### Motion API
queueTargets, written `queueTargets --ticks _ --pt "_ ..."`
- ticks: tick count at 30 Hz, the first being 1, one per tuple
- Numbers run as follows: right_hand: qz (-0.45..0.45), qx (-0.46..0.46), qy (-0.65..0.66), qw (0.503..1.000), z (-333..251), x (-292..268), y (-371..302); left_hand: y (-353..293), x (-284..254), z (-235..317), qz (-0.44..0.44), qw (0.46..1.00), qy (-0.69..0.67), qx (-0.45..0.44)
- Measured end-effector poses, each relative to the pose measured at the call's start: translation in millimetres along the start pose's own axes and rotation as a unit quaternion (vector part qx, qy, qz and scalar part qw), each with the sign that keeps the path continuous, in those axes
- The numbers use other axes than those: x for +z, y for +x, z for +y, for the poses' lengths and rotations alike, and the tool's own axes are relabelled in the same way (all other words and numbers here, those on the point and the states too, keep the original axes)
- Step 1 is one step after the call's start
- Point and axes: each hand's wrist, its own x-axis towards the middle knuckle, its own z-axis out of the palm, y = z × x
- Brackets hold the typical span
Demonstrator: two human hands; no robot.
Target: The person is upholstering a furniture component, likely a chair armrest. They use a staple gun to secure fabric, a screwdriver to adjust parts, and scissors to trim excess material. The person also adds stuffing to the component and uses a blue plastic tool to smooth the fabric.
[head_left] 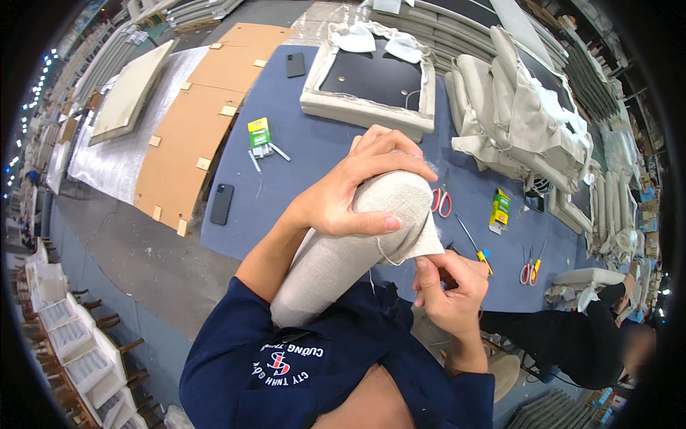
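A long padded piece covered in beige woven fabric [314, 264], with a rounded end, leans up from my lap against my chest. My left hand [350, 186] wraps round its upper end, thumb pressed on the near side and fingers over the far side. At the right of that end, a loose fabric corner [425, 243] sticks out, and my right hand [454, 286] pinches its tip. A pale thread [386, 254] hangs near the corner. Whether my right fingers also hold a needle or thread is hidden.
On the blue-covered table [286, 100] lie an upholstered frame [368, 118], red-handled scissors [444, 204], a yellow-handled screwdriver [482, 259], a green-yellow box [259, 132] and a phone [221, 204]. Fabric-covered cushions [500, 100] are piled at far right. Another person [572, 343] is at lower right.
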Motion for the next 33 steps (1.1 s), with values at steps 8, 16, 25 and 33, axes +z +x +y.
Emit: queueTargets --ticks 8,16,25,33 --pt "0.073 0.055 0.044 0.995 -3.3 9.3 -12.0 10.9 18.5 4.2 0.01 0.998 -0.05 0.035" --pt "0.118 0.105 0.121 0.98 -11.9 19.5 -11.0 10.4 21.2 3.8 0.034 0.997 -0.06 0.045" --pt "0.156 0.024 0.174 0.972 9.5 36.0 -11.3 8.2 24.9 7.8 0.052 0.997 -0.042 0.05" --pt "0.212 0.007 0.232 0.95 21.2 63.1 -9.6 7.1 23.2 4.1 0.063 0.995 -0.055 0.048"
